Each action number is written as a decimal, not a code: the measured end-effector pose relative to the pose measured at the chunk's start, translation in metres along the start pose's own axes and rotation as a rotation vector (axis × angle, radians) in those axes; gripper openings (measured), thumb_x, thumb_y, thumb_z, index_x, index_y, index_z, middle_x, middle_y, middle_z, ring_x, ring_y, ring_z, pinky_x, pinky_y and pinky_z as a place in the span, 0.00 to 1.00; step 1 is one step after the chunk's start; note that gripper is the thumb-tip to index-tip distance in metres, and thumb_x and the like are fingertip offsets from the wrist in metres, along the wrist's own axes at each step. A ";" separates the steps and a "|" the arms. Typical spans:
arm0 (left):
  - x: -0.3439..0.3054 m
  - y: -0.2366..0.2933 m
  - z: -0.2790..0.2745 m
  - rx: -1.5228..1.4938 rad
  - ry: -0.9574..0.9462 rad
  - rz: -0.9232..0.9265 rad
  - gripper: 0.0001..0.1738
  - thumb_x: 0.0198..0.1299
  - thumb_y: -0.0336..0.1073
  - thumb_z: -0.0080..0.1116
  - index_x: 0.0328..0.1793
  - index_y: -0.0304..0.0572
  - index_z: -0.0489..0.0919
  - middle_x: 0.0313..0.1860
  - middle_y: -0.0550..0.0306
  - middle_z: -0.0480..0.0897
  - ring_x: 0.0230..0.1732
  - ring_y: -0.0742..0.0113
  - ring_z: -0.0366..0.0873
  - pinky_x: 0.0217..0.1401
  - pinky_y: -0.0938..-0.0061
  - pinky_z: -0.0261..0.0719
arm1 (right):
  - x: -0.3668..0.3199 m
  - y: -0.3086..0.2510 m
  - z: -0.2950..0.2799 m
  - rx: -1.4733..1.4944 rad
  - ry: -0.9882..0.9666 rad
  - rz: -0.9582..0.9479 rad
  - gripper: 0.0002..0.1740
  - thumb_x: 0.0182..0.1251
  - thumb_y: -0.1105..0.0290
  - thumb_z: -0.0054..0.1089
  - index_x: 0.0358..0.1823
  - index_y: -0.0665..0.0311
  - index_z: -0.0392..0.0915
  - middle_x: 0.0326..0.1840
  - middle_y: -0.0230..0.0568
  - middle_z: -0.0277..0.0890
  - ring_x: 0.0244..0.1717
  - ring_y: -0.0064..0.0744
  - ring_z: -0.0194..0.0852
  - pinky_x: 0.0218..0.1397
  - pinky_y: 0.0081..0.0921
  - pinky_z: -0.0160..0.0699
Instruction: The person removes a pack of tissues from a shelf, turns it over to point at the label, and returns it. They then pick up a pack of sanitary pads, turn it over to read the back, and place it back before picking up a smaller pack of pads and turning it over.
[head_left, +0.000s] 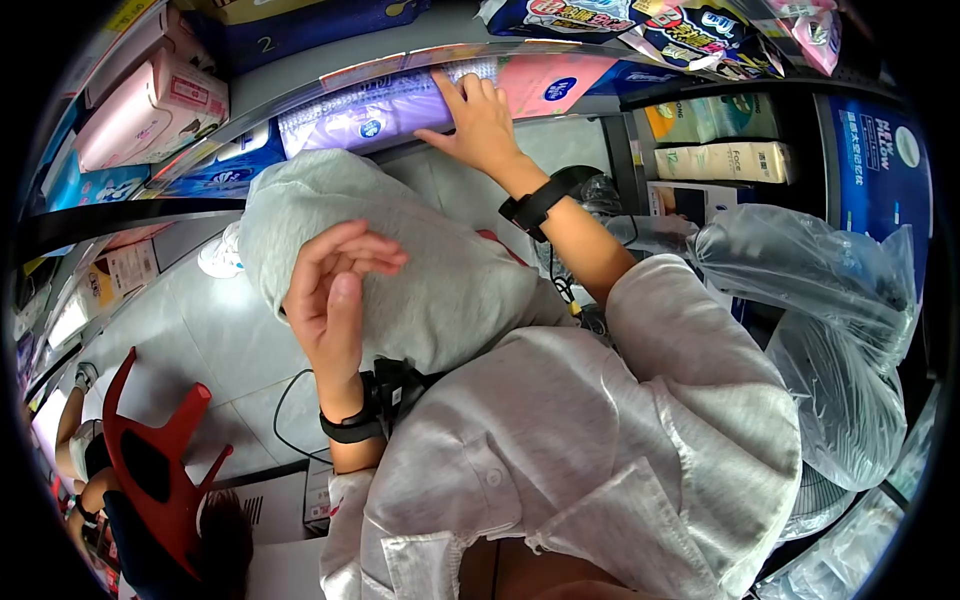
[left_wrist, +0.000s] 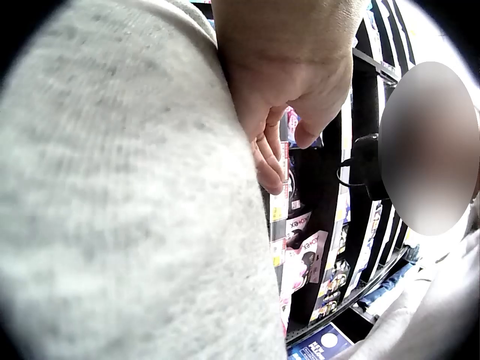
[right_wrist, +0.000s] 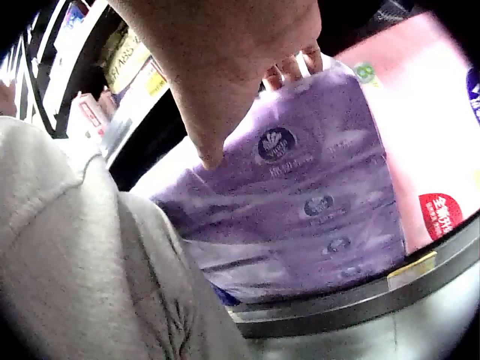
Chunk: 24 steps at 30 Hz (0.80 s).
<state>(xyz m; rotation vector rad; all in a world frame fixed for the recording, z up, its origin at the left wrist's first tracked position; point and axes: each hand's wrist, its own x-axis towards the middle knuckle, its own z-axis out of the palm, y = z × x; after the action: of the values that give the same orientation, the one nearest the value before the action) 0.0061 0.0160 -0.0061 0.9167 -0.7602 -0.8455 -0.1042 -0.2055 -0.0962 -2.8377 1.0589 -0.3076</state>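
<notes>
On the low shelf lies a purple plastic-wrapped tissue pack [head_left: 370,118] [right_wrist: 307,187], with a round blue logo on its wrap. My right hand [head_left: 478,125] [right_wrist: 232,67] rests on this pack, thumb and index finger spread wide. In the right wrist view the other fingertips [right_wrist: 290,71] are at its far edge, and the thumb touches the wrap nearer the camera. A pink pack [head_left: 548,82] [right_wrist: 409,112] lies right beside it. My left hand [head_left: 335,290] [left_wrist: 289,90] hangs over my grey-clad knee, its fingers loosely bent with nothing in them.
Pink tissue packs [head_left: 150,115] fill the shelf at the left. Clear plastic bags [head_left: 810,280] bulge at my right, beside a blue box [head_left: 880,160]. Behind me stands a red plastic chair [head_left: 150,450], with another person near it. The upper shelf's edge [head_left: 350,72] runs above the purple pack.
</notes>
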 end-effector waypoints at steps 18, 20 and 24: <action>-0.005 0.000 0.000 0.011 0.021 0.018 0.18 0.64 0.32 0.41 0.56 0.26 0.67 0.41 0.44 0.77 0.40 0.60 0.78 0.43 0.72 0.76 | 0.029 0.027 0.012 0.000 0.234 -0.096 0.43 0.47 0.43 0.62 0.58 0.66 0.64 0.55 0.56 0.65 0.58 0.57 0.58 0.57 0.42 0.64; -0.003 -0.001 0.001 0.010 0.011 0.027 0.18 0.64 0.32 0.41 0.56 0.26 0.67 0.41 0.44 0.77 0.40 0.60 0.78 0.43 0.71 0.76 | 0.030 0.030 0.009 0.007 0.169 -0.063 0.43 0.47 0.42 0.62 0.58 0.67 0.63 0.56 0.57 0.64 0.57 0.58 0.58 0.57 0.42 0.64; -0.004 -0.001 0.001 0.018 0.028 0.013 0.18 0.64 0.32 0.41 0.56 0.26 0.67 0.41 0.44 0.77 0.40 0.60 0.78 0.43 0.71 0.76 | 0.031 0.026 0.011 0.014 0.021 -0.003 0.42 0.48 0.44 0.62 0.58 0.66 0.65 0.54 0.61 0.64 0.54 0.59 0.61 0.56 0.41 0.66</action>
<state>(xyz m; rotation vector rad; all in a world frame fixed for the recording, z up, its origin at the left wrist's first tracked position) 0.0034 0.0184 -0.0074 0.9373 -0.7499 -0.8145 -0.0954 -0.2451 -0.1060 -2.8305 1.0519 -0.3444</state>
